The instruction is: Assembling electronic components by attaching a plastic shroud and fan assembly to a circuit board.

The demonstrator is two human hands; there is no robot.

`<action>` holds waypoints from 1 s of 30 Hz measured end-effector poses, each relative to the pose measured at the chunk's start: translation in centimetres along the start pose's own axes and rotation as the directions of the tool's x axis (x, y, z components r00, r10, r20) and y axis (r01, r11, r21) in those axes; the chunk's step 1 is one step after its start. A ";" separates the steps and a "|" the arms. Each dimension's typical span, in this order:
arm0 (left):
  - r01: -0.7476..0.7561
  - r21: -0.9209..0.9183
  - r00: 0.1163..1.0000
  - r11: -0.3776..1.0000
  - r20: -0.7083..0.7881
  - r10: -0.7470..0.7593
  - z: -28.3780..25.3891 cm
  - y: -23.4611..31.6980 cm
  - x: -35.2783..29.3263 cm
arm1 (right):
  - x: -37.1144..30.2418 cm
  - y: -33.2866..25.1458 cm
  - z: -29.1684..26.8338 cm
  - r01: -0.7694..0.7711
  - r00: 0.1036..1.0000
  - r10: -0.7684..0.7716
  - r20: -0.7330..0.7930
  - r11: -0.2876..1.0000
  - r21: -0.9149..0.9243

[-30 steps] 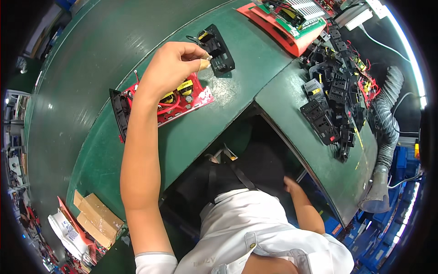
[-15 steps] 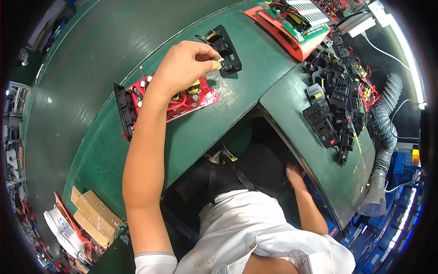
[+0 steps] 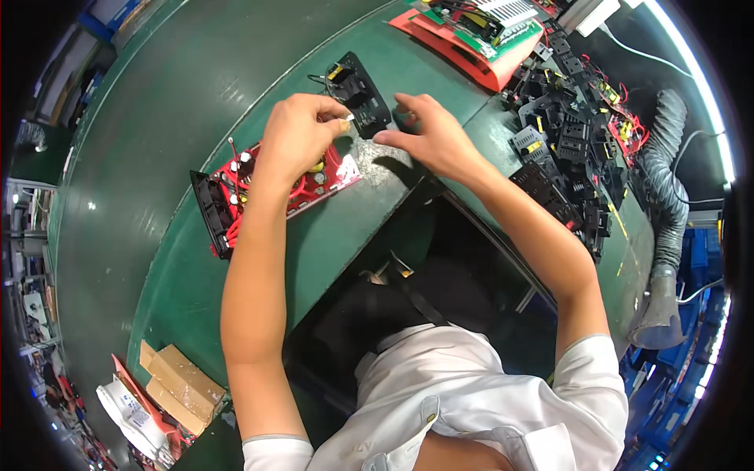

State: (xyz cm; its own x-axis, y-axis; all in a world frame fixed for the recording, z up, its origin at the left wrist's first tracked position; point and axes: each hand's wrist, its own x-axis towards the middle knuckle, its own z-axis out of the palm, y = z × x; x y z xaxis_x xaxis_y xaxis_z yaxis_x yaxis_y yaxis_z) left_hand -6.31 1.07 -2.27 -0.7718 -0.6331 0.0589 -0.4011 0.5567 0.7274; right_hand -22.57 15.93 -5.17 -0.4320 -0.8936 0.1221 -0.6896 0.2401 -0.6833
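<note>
My left hand [image 3: 294, 137] is closed in a pinch on a small white piece [image 3: 348, 118], too small to make out its kind. Right beside those fingertips lies a black plastic panel [image 3: 357, 94] with sockets, a yellow-marked part and thin dark wires at its far end. My right hand [image 3: 436, 137] is open at the panel's right edge, thumb and fingers apart; whether it touches the panel I cannot tell. Under my left wrist sits a red circuit board [image 3: 330, 177] with capacitors, red wires and a black end plate [image 3: 210, 212], partly covered by the hand and forearm.
Black plastic panels and frames [image 3: 569, 141] are heaped on the right of the green bench [image 3: 353, 228]. Green boards [image 3: 491, 39] lie on orange-red sheets at the far right. A cardboard box [image 3: 177, 385] stands at the near left; a grey flexible duct [image 3: 664, 173] hangs right.
My right hand has come up from below the bench edge to the black panel's right side. My left hand keeps its pinch beside the panel. The whole view has shifted slightly.
</note>
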 end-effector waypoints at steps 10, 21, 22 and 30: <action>0.062 0.037 0.997 0.997 -0.057 -0.059 0.3 0.9 -0.5 | 2.7 0.4 4.5 0.099 0.995 -0.084 -0.053 0.862 0.497; 0.095 0.021 0.990 0.995 -0.105 -0.093 0.7 1.6 -0.5 | 2.5 0.1 4.2 0.297 0.951 -0.213 -0.223 0.823 0.484; 0.091 0.017 0.990 0.996 -0.109 -0.089 0.7 1.5 -0.5 | 2.4 0.0 4.1 0.289 0.954 -0.213 -0.213 0.846 0.447; 0.089 -0.012 0.990 0.996 -0.108 -0.090 0.7 1.3 -0.5 | 1.9 -0.3 4.5 0.375 0.913 -0.296 -0.280 0.879 0.295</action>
State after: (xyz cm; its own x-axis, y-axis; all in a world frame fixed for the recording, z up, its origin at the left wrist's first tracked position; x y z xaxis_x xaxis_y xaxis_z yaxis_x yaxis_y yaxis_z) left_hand -6.81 2.50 -1.82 -0.6747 -0.7351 0.0666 -0.4628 0.4916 0.7377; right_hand -20.59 12.43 -7.93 -0.3536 -0.7806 0.5154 -0.5963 -0.2364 -0.7672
